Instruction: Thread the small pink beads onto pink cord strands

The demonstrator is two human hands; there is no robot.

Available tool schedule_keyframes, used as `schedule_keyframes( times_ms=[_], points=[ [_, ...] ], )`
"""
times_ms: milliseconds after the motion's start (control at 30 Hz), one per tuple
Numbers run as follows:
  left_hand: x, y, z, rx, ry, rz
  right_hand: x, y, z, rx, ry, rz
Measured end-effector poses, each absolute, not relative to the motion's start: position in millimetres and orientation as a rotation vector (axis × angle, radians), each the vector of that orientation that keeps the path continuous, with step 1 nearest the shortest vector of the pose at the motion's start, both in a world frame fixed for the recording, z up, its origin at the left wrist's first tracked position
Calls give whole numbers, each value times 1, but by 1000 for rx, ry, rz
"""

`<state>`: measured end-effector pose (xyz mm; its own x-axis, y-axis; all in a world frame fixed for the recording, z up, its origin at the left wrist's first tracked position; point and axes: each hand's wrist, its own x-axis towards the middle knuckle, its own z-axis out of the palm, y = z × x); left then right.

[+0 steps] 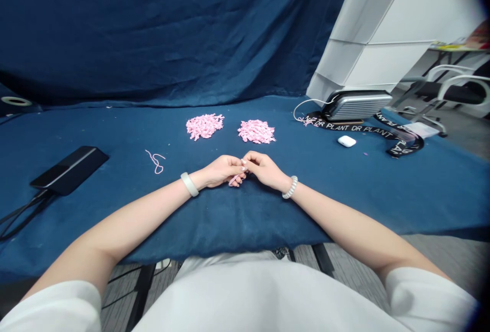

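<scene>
My left hand [224,171] and my right hand [265,170] meet fingertip to fingertip just above the blue cloth. Both are closed in a pinch. A short loop of pink yarn [234,179] hangs under the left fingers; the rest of it is hidden by the hands. Whether the right fingertips grip the same yarn is too small to make out. Beyond the hands lie two pink knitted or crocheted pieces with ruffled surfaces, a left piece [204,126] and a right piece [256,131]. A loose pink yarn strand [155,161] lies curled left of my hands.
On the left lies a black device [71,169] with cables. Toward the right are a silver case [358,106] with a white cord, a black lettered strap [358,128] and a white earbud case [346,141]. A blue curtain [161,31] hangs behind the blue-covered table [329,184].
</scene>
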<state>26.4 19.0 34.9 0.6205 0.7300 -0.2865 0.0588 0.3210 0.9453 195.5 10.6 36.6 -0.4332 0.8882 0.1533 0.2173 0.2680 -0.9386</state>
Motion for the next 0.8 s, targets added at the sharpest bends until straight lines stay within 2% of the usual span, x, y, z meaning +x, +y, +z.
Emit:
schedule_keyframes(
  times_ms=[133,433,600,800],
  points=[
    [27,18,36,1173,807,527,193,10,34,-1000,-1768,1213],
    [27,18,36,1199,793,531,204,25,25,-845,-1473,1670],
    [26,19,35,1222,748,531,207,23,29,-782,-1638,1669],
    [27,18,36,1171,762,528,200,21,29,-778,-1529,1644]
  ],
)
